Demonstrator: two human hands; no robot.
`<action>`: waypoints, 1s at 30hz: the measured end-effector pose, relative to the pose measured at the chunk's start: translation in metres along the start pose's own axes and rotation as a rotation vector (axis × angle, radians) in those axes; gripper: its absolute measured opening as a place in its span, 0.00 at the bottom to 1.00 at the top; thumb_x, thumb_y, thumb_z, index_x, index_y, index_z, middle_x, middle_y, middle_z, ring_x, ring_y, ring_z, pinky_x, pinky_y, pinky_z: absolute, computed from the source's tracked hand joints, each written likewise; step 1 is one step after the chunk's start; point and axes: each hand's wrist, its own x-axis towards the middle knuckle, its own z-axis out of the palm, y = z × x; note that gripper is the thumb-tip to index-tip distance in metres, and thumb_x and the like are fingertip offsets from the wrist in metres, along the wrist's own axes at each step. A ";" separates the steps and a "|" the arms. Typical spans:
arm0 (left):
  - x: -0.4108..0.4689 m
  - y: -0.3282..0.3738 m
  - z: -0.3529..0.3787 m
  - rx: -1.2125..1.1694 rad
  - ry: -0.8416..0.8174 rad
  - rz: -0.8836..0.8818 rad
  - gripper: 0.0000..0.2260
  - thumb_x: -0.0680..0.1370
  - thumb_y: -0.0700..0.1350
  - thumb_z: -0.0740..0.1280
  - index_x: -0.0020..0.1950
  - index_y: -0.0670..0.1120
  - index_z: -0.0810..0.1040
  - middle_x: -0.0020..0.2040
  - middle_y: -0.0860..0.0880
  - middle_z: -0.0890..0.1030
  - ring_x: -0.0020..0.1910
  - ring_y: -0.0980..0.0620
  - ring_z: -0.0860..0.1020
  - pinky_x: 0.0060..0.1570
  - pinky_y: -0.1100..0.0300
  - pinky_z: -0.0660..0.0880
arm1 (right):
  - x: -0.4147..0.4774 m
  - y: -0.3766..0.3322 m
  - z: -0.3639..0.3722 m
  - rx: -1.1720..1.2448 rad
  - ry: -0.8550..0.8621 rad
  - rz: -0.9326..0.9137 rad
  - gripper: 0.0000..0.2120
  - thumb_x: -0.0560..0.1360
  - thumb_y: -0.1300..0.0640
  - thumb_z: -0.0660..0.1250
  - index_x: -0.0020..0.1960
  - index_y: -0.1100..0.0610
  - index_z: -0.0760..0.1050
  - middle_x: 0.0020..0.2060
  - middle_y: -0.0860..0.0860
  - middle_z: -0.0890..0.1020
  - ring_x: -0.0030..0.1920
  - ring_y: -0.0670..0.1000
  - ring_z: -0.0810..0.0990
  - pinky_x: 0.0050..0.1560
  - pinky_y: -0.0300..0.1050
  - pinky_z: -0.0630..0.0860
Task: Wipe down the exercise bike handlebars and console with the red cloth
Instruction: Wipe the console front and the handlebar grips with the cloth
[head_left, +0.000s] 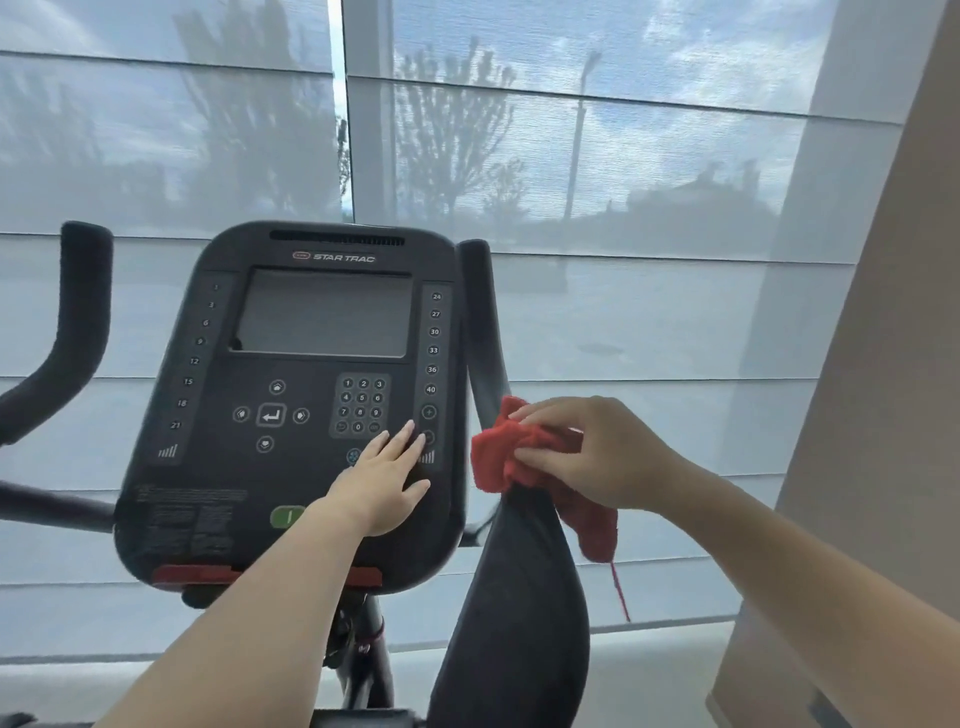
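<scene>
At the centre of the head view stands the bike's dark console (218, 483), tilted slightly to the left, with a grey blank screen (322, 312) in its upper half, a number keypad (361, 405) below that and a green button (287, 516) near its lower edge. The left hand (382, 478) lies flat on the lower right part of the console face, fingers straight and close together, fingertips just beside the lower right corner of the keypad; it holds nothing.

Just right of the console, the right handlebar (485, 332) rises as a narrow black bar and widens into a broad dark pad lower down. The red cloth (511, 454) is bunched against this bar where it begins to widen, with a flap hanging down on the right and a loose red thread (621, 592) trailing below. The right hand (597, 457) grips the cloth from the right, fingers curled over the top of the bundle and thumb beneath.

On the far left the left handlebar (83, 312) curves upward, well apart from both hands. Behind the bike hang translucent blinds (649, 312), with trees and cloudy sky showing faintly through. A beige wall (883, 364) fills the right edge.
</scene>
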 end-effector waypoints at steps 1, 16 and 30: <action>0.001 -0.001 0.000 -0.001 0.001 0.005 0.27 0.81 0.55 0.53 0.77 0.54 0.45 0.77 0.60 0.39 0.76 0.54 0.41 0.74 0.48 0.54 | 0.000 -0.001 0.000 0.001 0.048 0.026 0.08 0.69 0.54 0.73 0.47 0.47 0.81 0.45 0.38 0.83 0.49 0.33 0.76 0.50 0.23 0.68; 0.003 0.009 -0.002 -0.144 0.045 -0.017 0.27 0.80 0.55 0.55 0.77 0.50 0.52 0.78 0.53 0.49 0.77 0.50 0.48 0.74 0.50 0.50 | -0.036 -0.024 0.006 -0.011 -0.044 0.023 0.11 0.69 0.51 0.74 0.51 0.47 0.80 0.46 0.41 0.83 0.49 0.37 0.78 0.52 0.30 0.71; -0.044 0.069 -0.052 -0.557 0.318 0.126 0.22 0.81 0.51 0.57 0.75 0.49 0.60 0.75 0.52 0.62 0.73 0.56 0.60 0.67 0.65 0.54 | -0.101 -0.038 -0.013 -0.030 -0.170 -0.039 0.10 0.68 0.53 0.73 0.50 0.49 0.81 0.47 0.42 0.83 0.49 0.41 0.78 0.52 0.35 0.72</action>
